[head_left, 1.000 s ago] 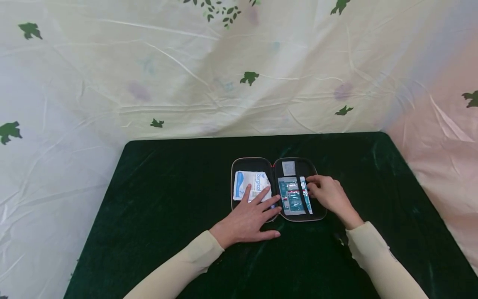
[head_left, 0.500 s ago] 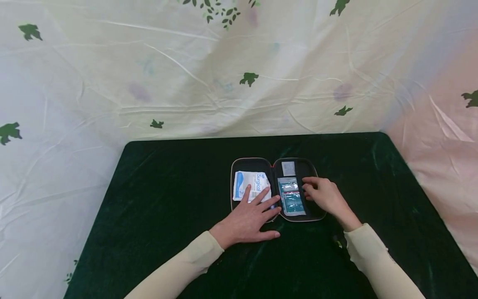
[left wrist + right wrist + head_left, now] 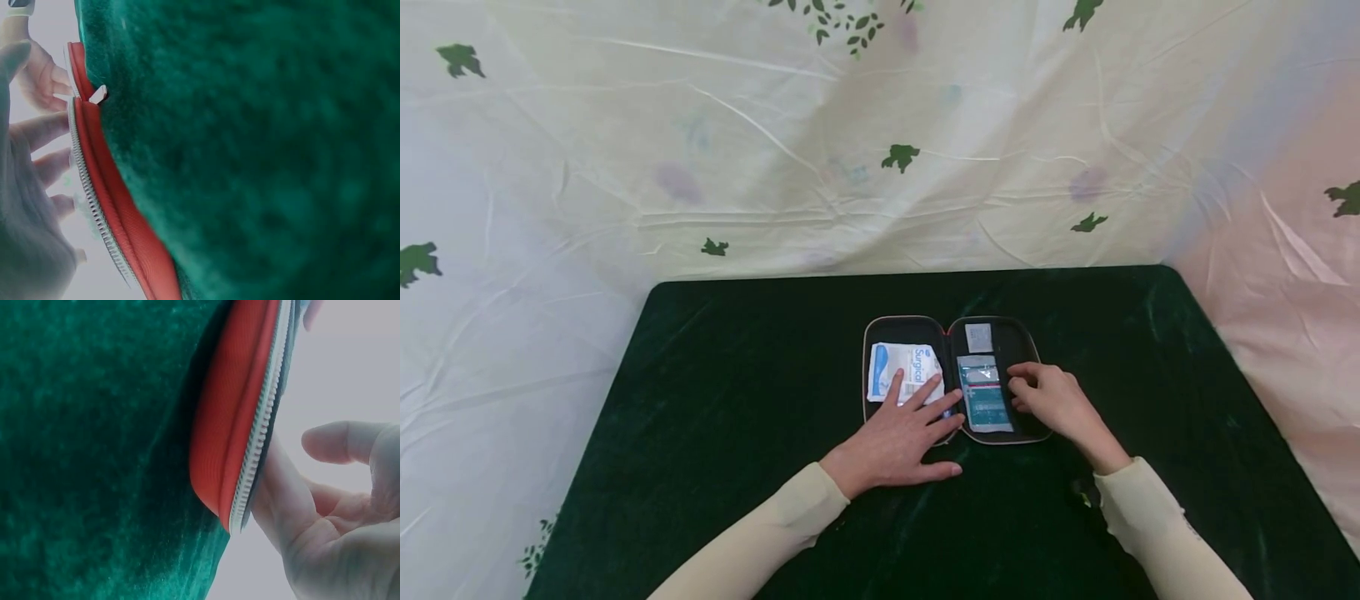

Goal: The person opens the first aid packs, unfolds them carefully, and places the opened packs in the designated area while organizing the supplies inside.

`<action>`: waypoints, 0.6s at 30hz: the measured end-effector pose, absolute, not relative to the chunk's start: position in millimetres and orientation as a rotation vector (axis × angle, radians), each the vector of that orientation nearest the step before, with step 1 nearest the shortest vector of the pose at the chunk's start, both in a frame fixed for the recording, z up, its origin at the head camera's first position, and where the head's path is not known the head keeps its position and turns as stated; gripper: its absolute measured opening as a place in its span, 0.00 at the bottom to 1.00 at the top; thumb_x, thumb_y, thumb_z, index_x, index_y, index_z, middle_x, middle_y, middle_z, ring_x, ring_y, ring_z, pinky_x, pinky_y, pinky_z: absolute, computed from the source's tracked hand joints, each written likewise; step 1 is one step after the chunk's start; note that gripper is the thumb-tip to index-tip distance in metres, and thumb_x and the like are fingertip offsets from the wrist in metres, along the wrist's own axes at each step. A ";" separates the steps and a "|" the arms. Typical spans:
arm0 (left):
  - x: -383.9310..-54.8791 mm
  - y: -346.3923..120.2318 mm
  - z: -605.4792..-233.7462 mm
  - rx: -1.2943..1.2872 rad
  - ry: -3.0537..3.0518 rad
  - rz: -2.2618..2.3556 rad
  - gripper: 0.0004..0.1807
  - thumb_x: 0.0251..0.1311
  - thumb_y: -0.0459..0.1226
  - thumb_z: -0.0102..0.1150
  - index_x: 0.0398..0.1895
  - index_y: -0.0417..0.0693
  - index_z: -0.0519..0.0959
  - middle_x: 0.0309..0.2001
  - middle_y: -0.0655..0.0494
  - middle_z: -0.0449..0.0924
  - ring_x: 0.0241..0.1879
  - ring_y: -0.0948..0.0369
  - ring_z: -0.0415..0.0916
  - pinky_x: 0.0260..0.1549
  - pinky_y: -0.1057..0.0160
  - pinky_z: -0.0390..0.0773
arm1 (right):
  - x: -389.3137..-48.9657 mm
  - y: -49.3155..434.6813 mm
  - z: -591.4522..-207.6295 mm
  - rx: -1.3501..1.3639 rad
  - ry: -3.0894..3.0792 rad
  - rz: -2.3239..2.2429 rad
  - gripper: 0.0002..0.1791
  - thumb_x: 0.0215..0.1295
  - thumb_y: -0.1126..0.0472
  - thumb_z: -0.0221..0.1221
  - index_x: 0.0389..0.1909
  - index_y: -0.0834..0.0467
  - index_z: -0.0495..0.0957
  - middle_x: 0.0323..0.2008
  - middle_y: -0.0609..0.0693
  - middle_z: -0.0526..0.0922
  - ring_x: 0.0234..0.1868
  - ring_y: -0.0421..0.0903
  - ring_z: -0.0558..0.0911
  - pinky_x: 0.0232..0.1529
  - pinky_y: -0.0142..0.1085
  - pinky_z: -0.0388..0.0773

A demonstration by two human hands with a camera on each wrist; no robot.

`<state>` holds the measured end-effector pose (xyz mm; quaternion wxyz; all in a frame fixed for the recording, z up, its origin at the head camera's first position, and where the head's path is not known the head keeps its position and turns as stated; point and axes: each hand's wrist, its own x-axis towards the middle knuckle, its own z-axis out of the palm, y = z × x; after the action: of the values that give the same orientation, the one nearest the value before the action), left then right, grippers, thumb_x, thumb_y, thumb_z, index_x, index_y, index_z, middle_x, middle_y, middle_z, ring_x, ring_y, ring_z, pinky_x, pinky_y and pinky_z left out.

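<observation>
A zipped case (image 3: 1028, 333) with a dark lining lies spread flat on the table; its outside shows red in both wrist views. My left hand (image 3: 901, 437) rests, fingers spread, on the near part of its left half. Those fingers partly cover a white packet (image 3: 891, 371) marked "Surgical". In the right half lie teal packets (image 3: 987, 408) and a small pale square packet (image 3: 978, 337). My right hand (image 3: 1060, 404) is at that half's right side, its bent fingertips over the dark lining. In the right wrist view a finger (image 3: 284, 487) reaches behind the zip rim; what it touches is hidden.
Dark green velvet covers the table (image 3: 760, 358). A pale cloth backdrop (image 3: 820, 208) with green leaf shapes hangs behind it. A small dark object (image 3: 1084, 496) lies beside the right cuff, partly hidden. A zip pull (image 3: 98, 95) hangs on the case's edge.
The teal packets looked wider, crossed by a black strap; now they show narrower, with a dark strip along their right side. My right hand first moved left, then slightly down. My left hand stayed still.
</observation>
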<state>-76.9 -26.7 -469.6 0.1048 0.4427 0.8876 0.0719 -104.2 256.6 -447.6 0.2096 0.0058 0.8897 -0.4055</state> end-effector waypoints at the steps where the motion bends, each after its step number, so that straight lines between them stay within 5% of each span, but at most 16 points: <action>1: -76.7 -27.2 -469.6 1.306 2.619 0.212 0.44 0.69 0.74 0.30 0.80 0.64 0.63 0.84 0.59 0.42 0.83 0.52 0.28 0.73 0.32 0.30 | -104.3 255.8 -447.5 0.017 2.472 -1.131 0.25 0.79 0.56 0.53 0.67 0.68 0.73 0.52 0.65 0.82 0.44 0.49 0.87 0.45 0.43 0.86; 11: -73.0 -40.9 -456.8 1.297 2.686 0.289 0.44 0.70 0.74 0.30 0.81 0.63 0.62 0.84 0.59 0.42 0.83 0.53 0.30 0.74 0.33 0.31 | -103.4 255.4 -439.9 -0.081 2.679 -1.000 0.25 0.80 0.52 0.51 0.67 0.65 0.74 0.53 0.63 0.83 0.44 0.51 0.83 0.43 0.45 0.81; 18: -72.1 -73.1 -447.7 1.176 2.855 0.452 0.43 0.71 0.69 0.42 0.80 0.57 0.63 0.82 0.56 0.53 0.83 0.52 0.39 0.76 0.35 0.38 | -100.5 248.1 -434.0 -0.137 2.753 -1.027 0.30 0.81 0.45 0.50 0.70 0.63 0.72 0.60 0.66 0.80 0.54 0.58 0.80 0.53 0.57 0.78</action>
<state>-72.1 -73.1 -447.7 0.0103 0.3768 0.9148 0.1449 -100.5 248.1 -434.0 0.1001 -0.0462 0.9312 -0.3473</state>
